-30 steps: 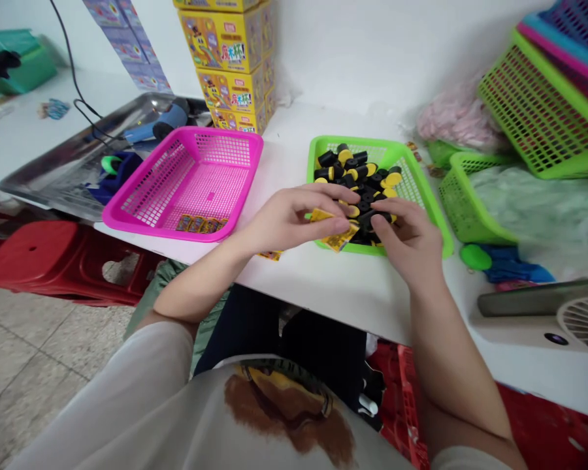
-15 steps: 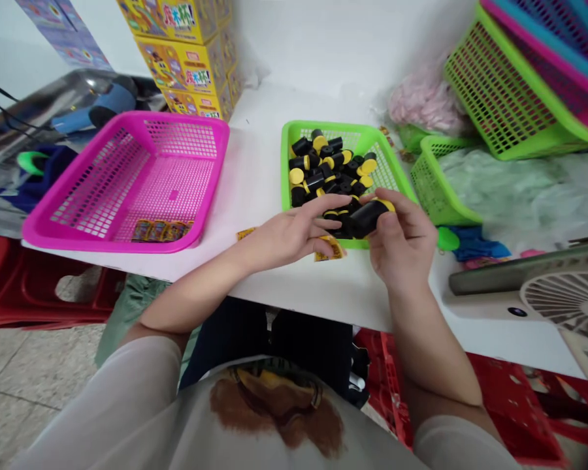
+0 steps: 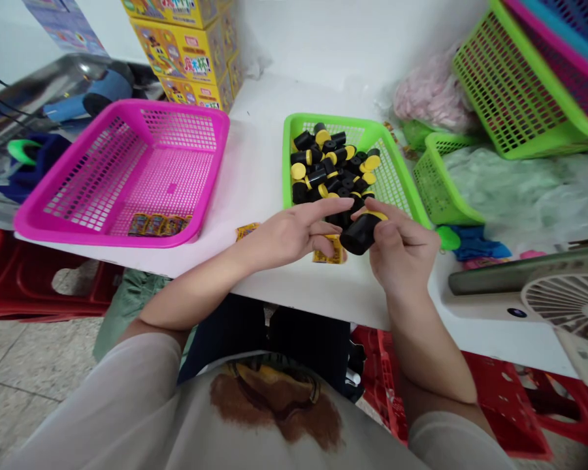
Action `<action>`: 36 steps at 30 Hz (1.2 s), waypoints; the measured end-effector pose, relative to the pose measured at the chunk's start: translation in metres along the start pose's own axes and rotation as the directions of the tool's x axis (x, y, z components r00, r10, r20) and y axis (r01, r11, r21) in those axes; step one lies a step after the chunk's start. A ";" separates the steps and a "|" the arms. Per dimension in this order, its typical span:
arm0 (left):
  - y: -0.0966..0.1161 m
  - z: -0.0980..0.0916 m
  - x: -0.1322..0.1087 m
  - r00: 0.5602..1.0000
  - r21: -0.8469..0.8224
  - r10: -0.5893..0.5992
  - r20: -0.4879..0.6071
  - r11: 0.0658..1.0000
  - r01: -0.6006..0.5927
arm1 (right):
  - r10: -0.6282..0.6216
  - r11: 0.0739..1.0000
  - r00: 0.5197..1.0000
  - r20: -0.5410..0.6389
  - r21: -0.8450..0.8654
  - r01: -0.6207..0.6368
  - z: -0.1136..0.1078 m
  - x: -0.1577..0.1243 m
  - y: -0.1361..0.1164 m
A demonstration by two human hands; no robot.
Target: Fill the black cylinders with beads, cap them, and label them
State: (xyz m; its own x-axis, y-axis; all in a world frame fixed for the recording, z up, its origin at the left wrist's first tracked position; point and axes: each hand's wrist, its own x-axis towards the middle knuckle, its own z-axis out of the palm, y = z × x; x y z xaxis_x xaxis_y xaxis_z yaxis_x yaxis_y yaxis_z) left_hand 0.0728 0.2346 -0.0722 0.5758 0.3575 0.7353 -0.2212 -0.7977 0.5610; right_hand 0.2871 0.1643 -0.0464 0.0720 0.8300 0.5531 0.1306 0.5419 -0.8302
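My right hand [image 3: 404, 248] grips a black cup with a yellow rim [image 3: 361, 234] just in front of the green basket [image 3: 288, 163]. The cup tilts with its black end toward the lower left. Beside it, my left hand [image 3: 306, 232] has its fingers apart, the index finger stretched toward the cup. A yellow printed wrapper [image 3: 329, 251] shows under the left fingers; whether they pinch it is unclear. Another yellow wrapper [image 3: 246, 230] lies on the white table behind the left wrist. Several black and yellow cups [image 3: 316, 177] fill the green basket.
A pink basket [image 3: 210, 176] with several small wrapped pieces [image 3: 155, 224] stands on the left. Yellow boxes [image 3: 189, 55] are stacked behind it. At right are a smaller green basket [image 3: 434, 196] with plastic bags, tilted stacked baskets [image 3: 514, 85] and a white fan [image 3: 575, 294].
The black cup has turned in my right hand, its black end now lower and nearer me. More of the wrapper under my left hand shows. The view has shifted slightly.
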 end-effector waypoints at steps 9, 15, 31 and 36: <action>-0.002 -0.002 0.000 0.989 0.098 0.126 -0.084 0.988 -0.118 | 0.018 0.999 1.000 0.011 0.041 -0.019 0.001 0.003 -0.001; -0.011 -0.008 0.000 0.977 0.140 0.202 -0.072 0.972 -0.191 | 0.046 0.998 0.999 0.016 0.037 -0.046 0.001 0.004 0.000; -0.015 -0.007 -0.004 0.991 0.184 0.075 -0.108 0.981 -0.054 | 0.067 0.994 0.996 0.050 0.081 -0.071 0.002 0.007 0.001; -0.007 -0.008 -0.002 1.000 0.091 0.004 -0.009 0.996 -0.003 | 0.014 0.999 1.000 0.010 0.044 -0.015 -0.002 0.005 0.006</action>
State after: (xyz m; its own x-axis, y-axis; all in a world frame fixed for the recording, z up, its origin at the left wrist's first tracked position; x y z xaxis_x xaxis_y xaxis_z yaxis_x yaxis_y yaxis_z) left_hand 0.0672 0.2435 -0.0748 0.5683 0.3586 0.7406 -0.1507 -0.8395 0.5221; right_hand 0.2898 0.1714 -0.0481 0.0636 0.8391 0.5403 0.0861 0.5347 -0.8406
